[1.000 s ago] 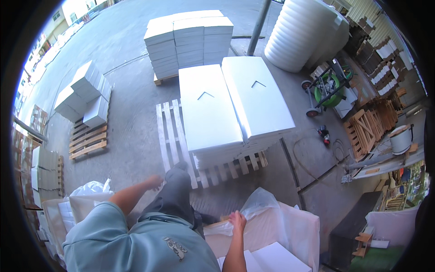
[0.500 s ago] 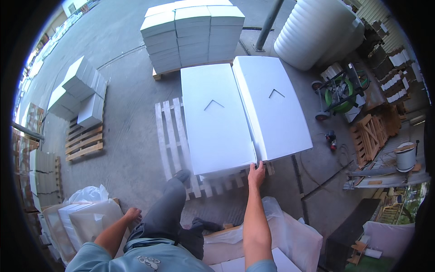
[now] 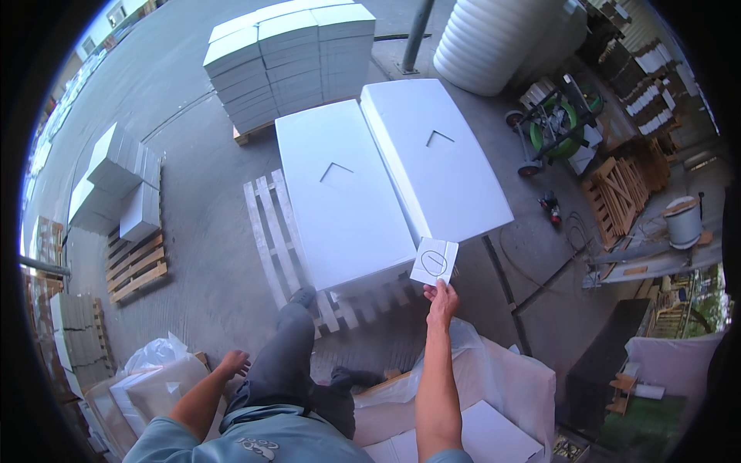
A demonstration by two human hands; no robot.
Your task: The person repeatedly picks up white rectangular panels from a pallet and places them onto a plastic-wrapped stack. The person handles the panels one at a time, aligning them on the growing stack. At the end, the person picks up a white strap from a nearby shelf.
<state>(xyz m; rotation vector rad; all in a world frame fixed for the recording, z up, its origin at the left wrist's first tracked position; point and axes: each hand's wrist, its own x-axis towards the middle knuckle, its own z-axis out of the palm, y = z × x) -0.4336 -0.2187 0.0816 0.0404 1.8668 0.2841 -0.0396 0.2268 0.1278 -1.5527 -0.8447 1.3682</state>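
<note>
My right hand (image 3: 441, 305) grips the lower edge of a small white card (image 3: 434, 261) that bears a hand-drawn circled mark. The card is held up just in front of two side-by-side stacks of large white sheets, a left stack (image 3: 340, 208) and a right stack (image 3: 440, 162). Each stack has a dark chevron line on its top face. Beneath them a pale wooden pallet (image 3: 262, 231) sticks out on the left. Down beside my left leg hangs my left hand (image 3: 234, 363), fingers loosely apart and holding nothing.
Behind stands a taller pallet load of white stacks (image 3: 297, 69). White boxes (image 3: 116, 181) sit on another pallet at left. Plastic-wrapped bundles (image 3: 502, 378) lie near me. At right are a large white ribbed roll (image 3: 490, 42), a wheeled green-and-black machine (image 3: 559, 127) and a bucket (image 3: 684, 224).
My right hand has drawn back from the gap at the stacks' front and now holds up the white card. The view has shifted to the right.
</note>
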